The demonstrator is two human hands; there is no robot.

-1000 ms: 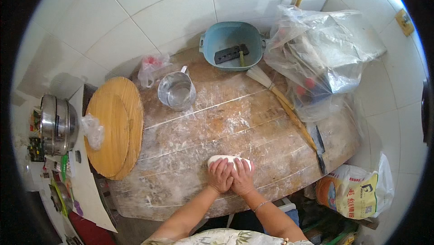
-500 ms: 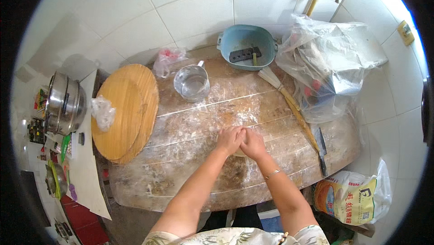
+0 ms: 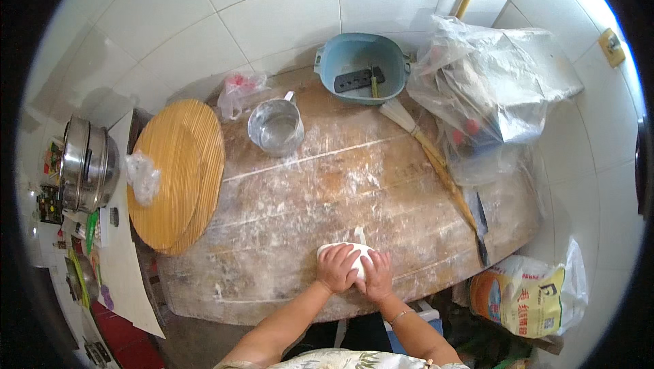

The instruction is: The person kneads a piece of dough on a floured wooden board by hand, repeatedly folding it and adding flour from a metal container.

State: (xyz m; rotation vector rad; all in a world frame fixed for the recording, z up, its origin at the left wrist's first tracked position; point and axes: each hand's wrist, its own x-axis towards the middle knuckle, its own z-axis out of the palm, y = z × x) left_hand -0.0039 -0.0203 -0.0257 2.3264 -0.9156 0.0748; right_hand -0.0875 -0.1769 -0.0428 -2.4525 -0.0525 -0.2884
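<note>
A white lump of dough [image 3: 359, 257] lies on the floury wooden table [image 3: 300, 198], close to its near edge. My left hand [image 3: 338, 269] covers the dough's left side, fingers curled over the top. From the right, my right hand [image 3: 377, 275] wraps the other side, and the two hands meet at the near side of the lump. Part of the dough is hidden under my palms. A small pale scrap of dough [image 3: 360, 234] sits just beyond it.
Across the table are a metal cup [image 3: 276, 127], a blue-green basin [image 3: 361, 52], a brush [image 3: 426, 144], a knife [image 3: 479, 226] and a plastic-covered bundle [image 3: 490, 89]. Round wooden lids [image 3: 167, 178] stand at left. A printed sack [image 3: 524, 297] is beside the right edge.
Both hands have come back toward me from mid-table. They were clasped over the dough, nearly hiding it; now they lie apart on its two sides and more white shows.
</note>
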